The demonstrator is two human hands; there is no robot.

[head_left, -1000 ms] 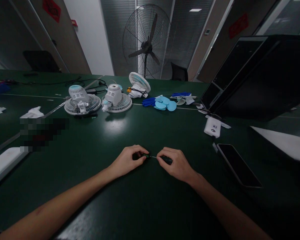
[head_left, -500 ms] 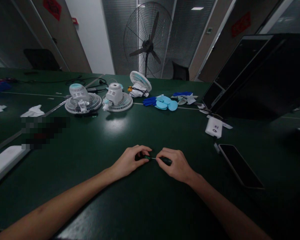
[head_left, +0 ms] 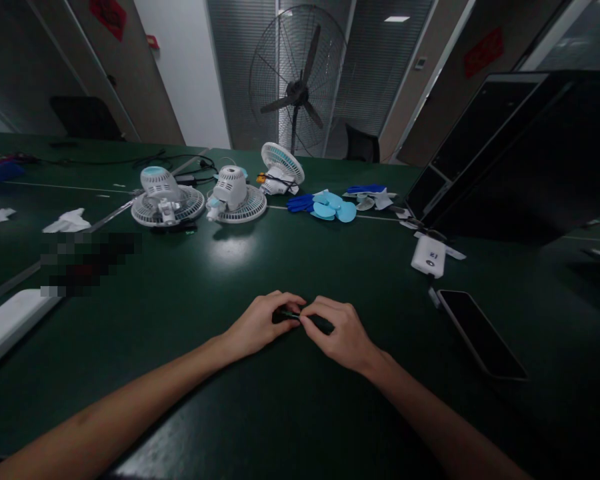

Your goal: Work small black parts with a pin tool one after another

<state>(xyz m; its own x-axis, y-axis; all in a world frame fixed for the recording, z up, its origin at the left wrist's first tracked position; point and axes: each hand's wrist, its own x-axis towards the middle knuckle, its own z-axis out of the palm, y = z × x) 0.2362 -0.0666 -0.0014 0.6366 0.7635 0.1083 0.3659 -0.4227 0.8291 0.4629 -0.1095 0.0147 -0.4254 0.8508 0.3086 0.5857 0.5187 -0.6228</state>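
Note:
My left hand (head_left: 260, 321) rests on the green table, fingers curled and pinching a small dark green piece (head_left: 291, 314), perhaps a circuit board; its exact kind is too small to tell. Close beside it, my right hand (head_left: 341, 330) grips a small screwdriver (head_left: 325, 325) by its dark handle, mostly hidden by the fingers and palm. The thin shaft points left toward the green piece. Fingertips of both hands almost meet, and whether the tip touches the piece is hidden.
White fan heads (head_left: 167, 197) lie at the back of the table (head_left: 220, 413), near light blue fan blades (head_left: 334, 207) and blue gloves (head_left: 300, 203). On the right are a phone (head_left: 483, 333), a white power bank (head_left: 429, 256) and a large dark screen (head_left: 520, 160). A white box (head_left: 13, 323) lies left.
My right hand has moved slightly left with the screwdriver, closing the gap to my left hand, so less of the shaft shows. My left hand stays nearly still.

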